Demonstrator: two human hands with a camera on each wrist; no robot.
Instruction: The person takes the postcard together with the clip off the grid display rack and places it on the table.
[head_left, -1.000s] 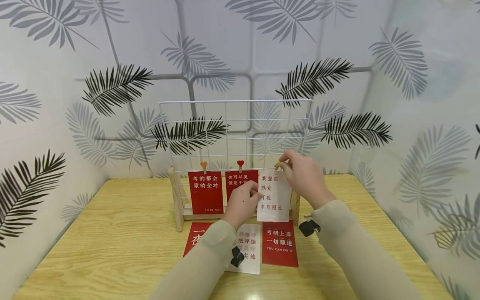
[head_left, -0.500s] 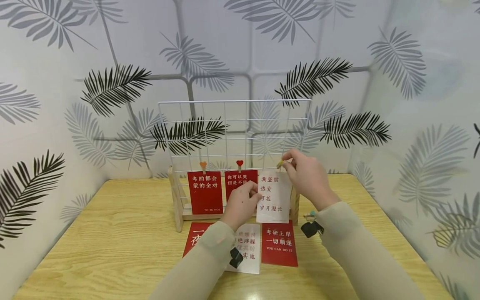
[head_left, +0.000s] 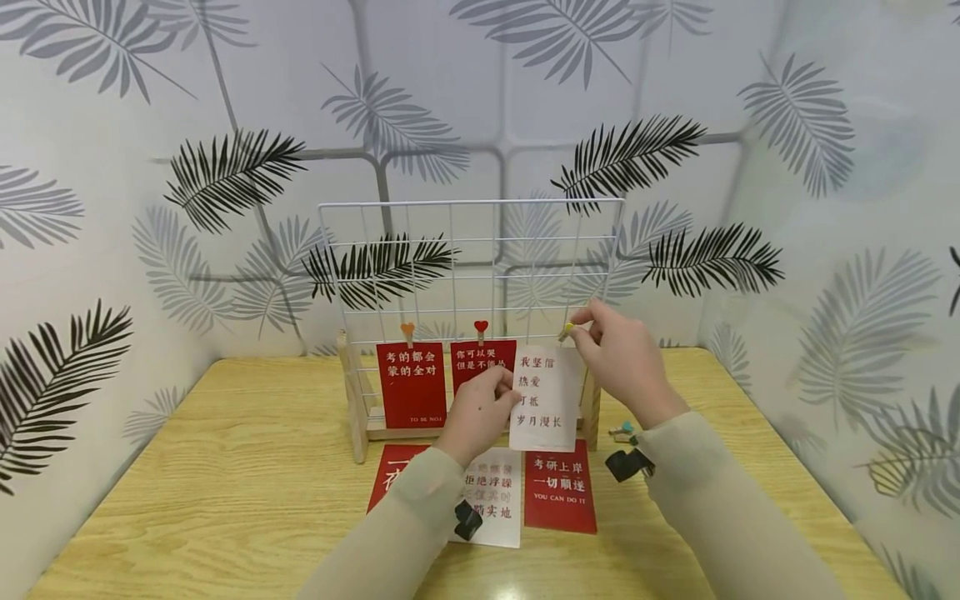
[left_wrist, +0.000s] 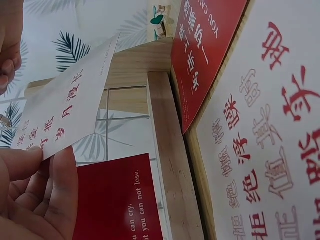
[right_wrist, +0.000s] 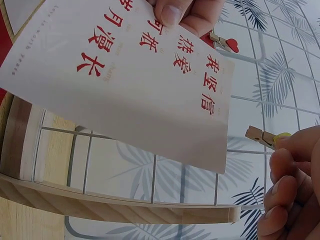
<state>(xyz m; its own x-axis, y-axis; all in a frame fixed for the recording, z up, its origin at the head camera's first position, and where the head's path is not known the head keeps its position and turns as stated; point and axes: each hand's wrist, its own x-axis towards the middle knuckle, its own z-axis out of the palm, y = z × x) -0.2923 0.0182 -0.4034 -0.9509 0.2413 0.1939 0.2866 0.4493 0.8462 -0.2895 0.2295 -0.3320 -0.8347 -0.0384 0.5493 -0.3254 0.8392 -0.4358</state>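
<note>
In front of the grid (head_left: 472, 202), low towards its right end, the left hand (head_left: 480, 412) pinches the white card (head_left: 546, 400) by its left edge, long axis nearly upright. Further right along the grid, the right hand (head_left: 622, 354) pinches the clip (right_wrist: 261, 136) between thumb and finger. The clip points at the card's top edge near the right corner, close but apart.

Bright, even head view, glare low on table (head_left: 240, 475), dimmer left wrist view, lens-bowed rail (right_wrist: 120, 206) in right wrist view
</note>
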